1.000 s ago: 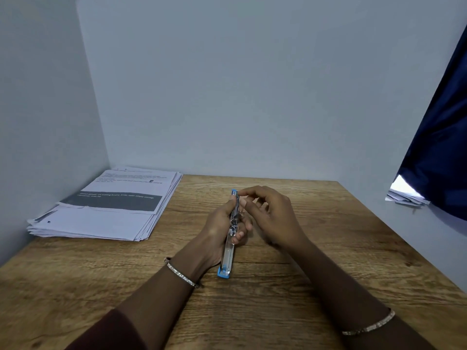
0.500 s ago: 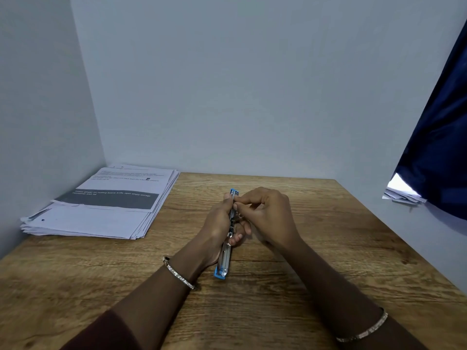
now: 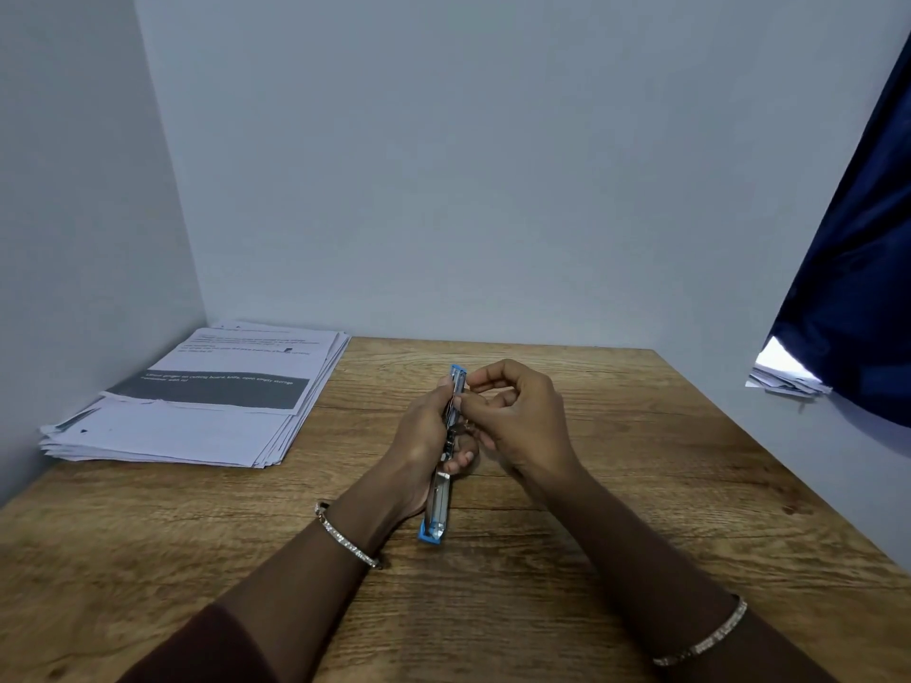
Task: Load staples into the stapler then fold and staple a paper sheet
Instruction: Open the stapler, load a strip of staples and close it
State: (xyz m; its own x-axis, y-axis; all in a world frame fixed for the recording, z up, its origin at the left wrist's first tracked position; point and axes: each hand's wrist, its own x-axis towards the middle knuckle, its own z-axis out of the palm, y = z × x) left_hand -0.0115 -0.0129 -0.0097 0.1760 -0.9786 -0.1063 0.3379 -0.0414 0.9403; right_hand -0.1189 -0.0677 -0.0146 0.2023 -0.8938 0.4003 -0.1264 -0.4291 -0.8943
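At your far left a stack of printed sheets [image 3: 197,401] lies on the wooden table [image 3: 641,485], set into the corner where the walls meet. Its top sheet carries a dark grey band with pale lettering. Your left hand [image 3: 419,436] is wrapped round the middle of the stapler [image 3: 440,505], with the fingertips showing on its right side. The stapler is swung open into one long thin line: a bright metal channel with a blue plastic cap at each end. It sits near the middle of the table and is tilted. The near blue end rests on the wood just right of your left wrist, and the far blue end is raised and points away from you. Your right hand [image 3: 517,416] has its thumb and forefinger pinched together on the upper stretch of the metal rail, just below the far cap. Its other fingers are curled in.

Your left palm hides the stapler's middle. Whether a strip of staples sits between your right fingertips is too small to tell. The lettering on the sheets is too blurred to read. The bottom edge cuts off your dark red sleeve [image 3: 212,653]. At the far right a dark blue curtain [image 3: 848,288] runs out of frame and covers most of a small pile of papers [image 3: 788,382].

By count there is one stack of sheets, one stapler and two hands. There are two bracelets, the left bracelet [image 3: 347,537] and the right bracelet [image 3: 710,643]. There is also one curtain and one small pile.
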